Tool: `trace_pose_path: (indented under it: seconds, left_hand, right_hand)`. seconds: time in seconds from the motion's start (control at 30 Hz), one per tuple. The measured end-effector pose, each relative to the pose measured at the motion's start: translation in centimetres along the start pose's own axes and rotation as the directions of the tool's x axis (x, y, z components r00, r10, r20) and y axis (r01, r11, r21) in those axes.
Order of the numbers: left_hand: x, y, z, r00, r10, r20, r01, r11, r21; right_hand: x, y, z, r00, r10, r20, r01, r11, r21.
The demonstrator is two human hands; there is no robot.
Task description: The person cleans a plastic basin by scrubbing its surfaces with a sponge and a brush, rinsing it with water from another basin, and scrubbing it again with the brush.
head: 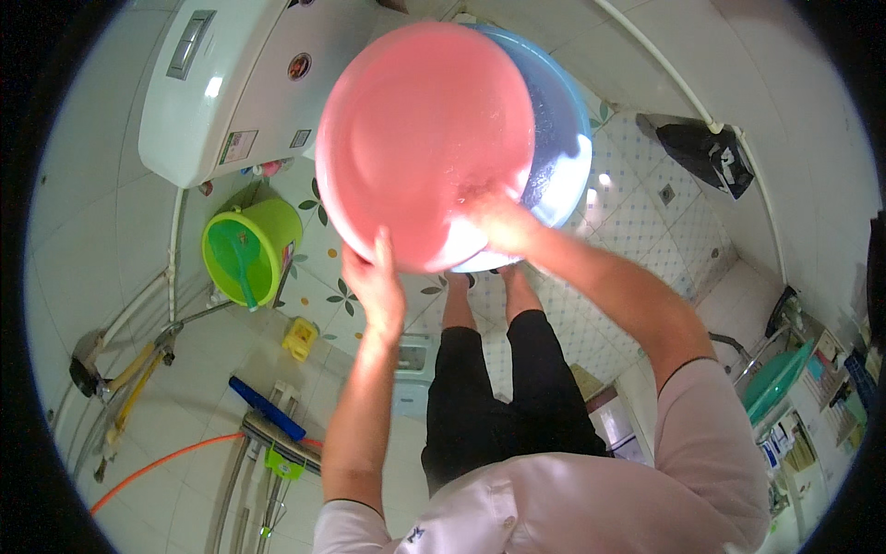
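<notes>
A pink plastic basin (422,131) is held up before me, its inside facing me. My left hand (377,287) grips its near-left rim, thumb over the inner side. Against the basin's lower right inner wall lies my right hand (498,218); motion blur hides its fingers, so whether they hold anything is unclear. Water drops show on the pink surface around it. Behind and below, partly covered, is a larger blue basin (554,118) with what looks like water and small bubbles in it.
Left of the basins stand a white glossy housing with stickers (256,90) and a lime-green bucket (294,215) holding a green dipper (235,249). A yellow plastic item (300,339) and mops (280,440) are nearer. A black bag (706,156) hangs by the right wall pipe.
</notes>
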State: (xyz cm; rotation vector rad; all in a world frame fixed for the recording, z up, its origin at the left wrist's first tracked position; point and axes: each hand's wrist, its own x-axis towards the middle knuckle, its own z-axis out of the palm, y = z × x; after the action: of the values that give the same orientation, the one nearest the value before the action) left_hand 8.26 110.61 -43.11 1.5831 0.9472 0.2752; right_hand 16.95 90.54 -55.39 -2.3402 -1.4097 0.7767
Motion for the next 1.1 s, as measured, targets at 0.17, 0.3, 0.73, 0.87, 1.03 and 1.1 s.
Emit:
trace_pose_path:
  seconds: [0.17,0.3,0.73,0.87,1.03,1.1]
  left_hand:
    - [-3.5,1.6,3.0,0.985,0.036,-0.167,-0.050,0.995,-0.083]
    - [-0.9,2.7,1.8,0.978,0.136,-0.161,-0.118,0.986,0.116]
    - [4.6,6.3,1.0,0.994,0.101,0.033,-0.105,0.984,0.143]
    - [-2.9,2.2,0.8,0.996,0.078,-0.039,-0.077,0.997,0.032]
    - [0.0,2.4,0.5,0.972,0.153,-0.178,-0.145,0.988,0.057]
    - [2.6,4.3,0.5,0.989,0.118,-0.089,-0.111,0.991,0.074]
  right_hand:
    - [0.6,-8.7,-3.7,0.992,0.124,-0.014,-0.110,0.919,0.378]
    - [0.6,-10.2,-4.7,0.993,0.078,-0.089,-0.015,0.827,0.561]
    - [-1.5,-7.4,-1.6,0.998,0.012,-0.056,0.002,0.969,0.249]
    - [2.4,-13.7,-2.8,0.957,0.268,-0.114,-0.132,0.748,0.650]
    - [1.5,-7.2,-2.6,0.952,0.001,-0.306,0.187,0.787,0.587]
    - [-1.9,-1.5,-2.6,0.990,-0.141,-0.012,0.135,0.918,0.372]
